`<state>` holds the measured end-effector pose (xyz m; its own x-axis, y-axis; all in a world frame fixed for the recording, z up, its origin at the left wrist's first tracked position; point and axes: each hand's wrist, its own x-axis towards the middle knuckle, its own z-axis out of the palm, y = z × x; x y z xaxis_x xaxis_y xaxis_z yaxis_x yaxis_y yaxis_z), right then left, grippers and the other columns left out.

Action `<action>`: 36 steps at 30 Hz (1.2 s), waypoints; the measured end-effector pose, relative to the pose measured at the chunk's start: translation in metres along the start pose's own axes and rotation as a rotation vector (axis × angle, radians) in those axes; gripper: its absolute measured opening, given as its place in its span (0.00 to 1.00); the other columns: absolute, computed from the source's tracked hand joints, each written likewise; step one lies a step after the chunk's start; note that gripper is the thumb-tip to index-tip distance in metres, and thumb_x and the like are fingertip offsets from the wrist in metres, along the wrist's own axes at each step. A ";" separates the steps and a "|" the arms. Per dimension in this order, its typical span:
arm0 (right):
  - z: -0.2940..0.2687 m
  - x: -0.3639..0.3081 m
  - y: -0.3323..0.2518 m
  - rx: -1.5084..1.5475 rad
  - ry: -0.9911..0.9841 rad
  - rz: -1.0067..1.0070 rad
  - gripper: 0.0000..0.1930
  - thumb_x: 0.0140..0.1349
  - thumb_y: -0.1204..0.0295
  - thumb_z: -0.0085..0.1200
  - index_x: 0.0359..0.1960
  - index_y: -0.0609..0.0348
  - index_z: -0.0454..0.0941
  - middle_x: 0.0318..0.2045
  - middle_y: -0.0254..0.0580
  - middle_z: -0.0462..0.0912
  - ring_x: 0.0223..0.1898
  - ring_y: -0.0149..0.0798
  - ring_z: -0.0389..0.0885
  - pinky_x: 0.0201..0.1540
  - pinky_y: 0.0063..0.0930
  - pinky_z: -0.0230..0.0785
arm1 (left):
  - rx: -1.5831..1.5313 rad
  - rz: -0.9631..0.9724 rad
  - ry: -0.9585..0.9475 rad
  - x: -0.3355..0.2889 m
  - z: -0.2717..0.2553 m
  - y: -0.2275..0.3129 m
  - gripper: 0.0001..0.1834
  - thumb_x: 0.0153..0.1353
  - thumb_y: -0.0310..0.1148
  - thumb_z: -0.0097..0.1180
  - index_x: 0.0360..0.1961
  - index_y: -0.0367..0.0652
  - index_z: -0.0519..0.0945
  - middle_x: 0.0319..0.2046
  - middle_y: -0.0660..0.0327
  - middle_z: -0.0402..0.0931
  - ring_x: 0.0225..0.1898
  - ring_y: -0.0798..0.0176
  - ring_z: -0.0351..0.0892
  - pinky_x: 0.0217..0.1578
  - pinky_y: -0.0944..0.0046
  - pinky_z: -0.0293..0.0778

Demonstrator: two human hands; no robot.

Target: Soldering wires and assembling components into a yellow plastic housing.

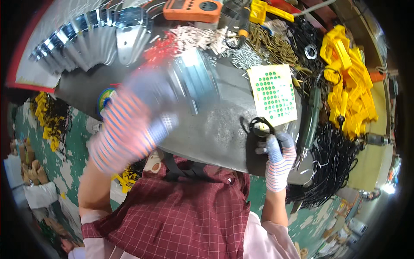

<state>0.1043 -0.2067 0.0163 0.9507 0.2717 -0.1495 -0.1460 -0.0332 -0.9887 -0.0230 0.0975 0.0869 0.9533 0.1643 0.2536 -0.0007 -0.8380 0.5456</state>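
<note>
My right hand, in a striped glove, is pinched on a small black loop of cable below the yellow sticker sheet with its rows of green dots. My left hand, gloved alike, is smeared by motion over the left part of the dark worktable. Just beyond its fingers is a shiny, blurred metal housing; whether the hand touches it cannot be made out. A round blue-green-yellow roll lies partly behind the left wrist.
Similar metal housings stand in a row at the far left. At the back are an orange meter, white pieces and piles of screws. On the right lie a green electric screwdriver, yellow plastic parts and black cables.
</note>
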 end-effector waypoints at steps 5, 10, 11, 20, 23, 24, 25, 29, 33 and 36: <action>0.011 -0.006 -0.006 0.018 -0.078 0.155 0.07 0.64 0.77 0.58 0.41 0.63 0.75 0.30 0.45 0.84 0.29 0.32 0.84 0.32 0.24 0.77 | 0.158 0.056 -0.236 -0.049 0.064 0.016 0.25 0.42 0.41 0.69 0.42 0.47 0.77 0.56 0.47 0.71 0.55 0.40 0.70 0.55 0.45 0.67; 0.011 -0.003 -0.001 -0.078 -0.057 0.102 0.08 0.64 0.77 0.58 0.42 0.63 0.75 0.29 0.42 0.83 0.31 0.31 0.84 0.33 0.25 0.78 | 0.125 0.255 -0.220 -0.004 0.069 0.069 0.24 0.40 0.48 0.68 0.38 0.48 0.79 0.57 0.48 0.70 0.57 0.41 0.68 0.57 0.41 0.65; 0.012 -0.003 -0.001 -0.057 -0.048 0.102 0.08 0.64 0.77 0.58 0.42 0.63 0.74 0.29 0.41 0.82 0.31 0.31 0.83 0.33 0.25 0.78 | 0.227 0.254 -0.260 0.004 0.079 0.077 0.22 0.41 0.47 0.67 0.36 0.47 0.80 0.53 0.49 0.73 0.56 0.42 0.70 0.57 0.41 0.65; -0.001 -0.025 -0.005 -0.187 -0.021 0.108 0.07 0.62 0.77 0.61 0.39 0.63 0.77 0.28 0.36 0.81 0.30 0.26 0.80 0.35 0.23 0.77 | 0.158 0.183 -0.102 0.002 0.122 0.062 0.09 0.49 0.36 0.62 0.30 0.45 0.81 0.37 0.59 0.79 0.48 0.47 0.75 0.56 0.44 0.67; 0.015 -0.036 0.000 -0.140 0.010 0.065 0.08 0.60 0.76 0.62 0.39 0.62 0.78 0.29 0.36 0.82 0.30 0.27 0.80 0.35 0.25 0.76 | 0.192 0.202 0.012 -0.002 0.127 0.064 0.09 0.50 0.35 0.61 0.32 0.45 0.81 0.39 0.58 0.78 0.49 0.46 0.74 0.56 0.43 0.68; 0.020 -0.038 0.008 -0.199 0.014 -0.003 0.08 0.60 0.77 0.63 0.39 0.62 0.78 0.29 0.37 0.83 0.30 0.28 0.80 0.34 0.26 0.75 | 0.187 0.194 -0.001 -0.002 0.127 0.065 0.13 0.50 0.36 0.62 0.36 0.45 0.79 0.44 0.56 0.76 0.52 0.45 0.73 0.57 0.42 0.67; 0.026 -0.038 0.011 -0.303 0.004 -0.086 0.07 0.58 0.77 0.63 0.38 0.61 0.79 0.29 0.41 0.84 0.29 0.32 0.82 0.35 0.29 0.74 | 0.184 0.184 -0.013 -0.002 0.126 0.065 0.17 0.49 0.37 0.63 0.41 0.45 0.78 0.49 0.54 0.75 0.54 0.44 0.72 0.58 0.41 0.66; 0.045 -0.034 0.004 -0.474 -0.263 -0.394 0.11 0.55 0.75 0.65 0.40 0.59 0.80 0.34 0.49 0.83 0.35 0.50 0.84 0.37 0.36 0.76 | 0.098 0.120 0.116 -0.020 0.114 0.047 0.36 0.47 0.45 0.66 0.57 0.44 0.69 0.62 0.44 0.64 0.61 0.39 0.66 0.63 0.42 0.60; 0.050 -0.029 0.010 -0.458 -0.289 -0.413 0.11 0.55 0.74 0.65 0.41 0.59 0.81 0.35 0.49 0.83 0.35 0.52 0.84 0.37 0.38 0.77 | 0.053 0.029 -0.075 -0.021 0.099 0.042 0.44 0.41 0.44 0.70 0.61 0.41 0.69 0.59 0.49 0.67 0.59 0.44 0.67 0.61 0.48 0.64; 0.049 -0.031 -0.001 -0.459 -0.264 -0.374 0.11 0.55 0.73 0.64 0.40 0.59 0.81 0.35 0.49 0.83 0.35 0.52 0.83 0.37 0.38 0.77 | -0.006 0.117 -0.030 -0.012 0.110 0.034 0.43 0.42 0.46 0.69 0.60 0.42 0.70 0.57 0.51 0.70 0.56 0.47 0.70 0.58 0.48 0.65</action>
<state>0.0612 -0.1679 0.0228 0.8072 0.5697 0.1545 0.3691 -0.2829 -0.8853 -0.0016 0.0099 0.0146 0.9553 0.0498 0.2915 -0.1140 -0.8475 0.5184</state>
